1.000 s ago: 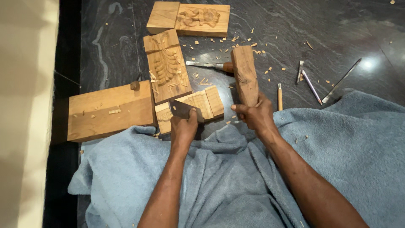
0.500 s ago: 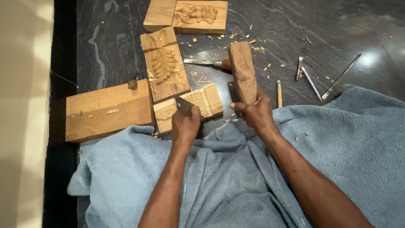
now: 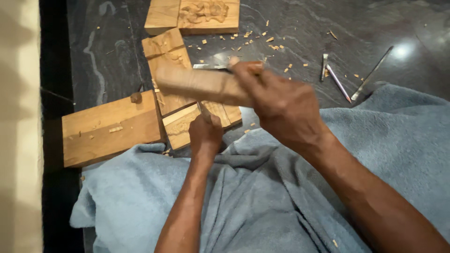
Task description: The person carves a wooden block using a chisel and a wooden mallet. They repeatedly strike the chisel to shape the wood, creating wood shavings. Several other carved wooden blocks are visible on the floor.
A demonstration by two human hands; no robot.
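My right hand (image 3: 281, 105) grips a long wooden mallet block (image 3: 197, 85), raised and held crosswise above the work, blurred by motion. Below it my left hand (image 3: 205, 133) is closed around a chisel; only its top end (image 3: 205, 115) shows. The chisel stands on a small carved wooden panel (image 3: 180, 126) lying on the dark stone floor. A longer carved panel (image 3: 166, 51) lies just beyond, partly hidden by the mallet.
A plain thick wood block (image 3: 110, 129) lies to the left. Another carved panel (image 3: 197, 16) sits at the top. Metal chisels (image 3: 337, 75) and wood chips are scattered at the right. A grey-blue cloth (image 3: 262, 201) covers my lap. A pale wall (image 3: 18, 126) runs along the left.
My right hand has lifted the mallet and swung it from pointing away to lying crosswise over the chisel. The left hand stays on the chisel at the small panel.
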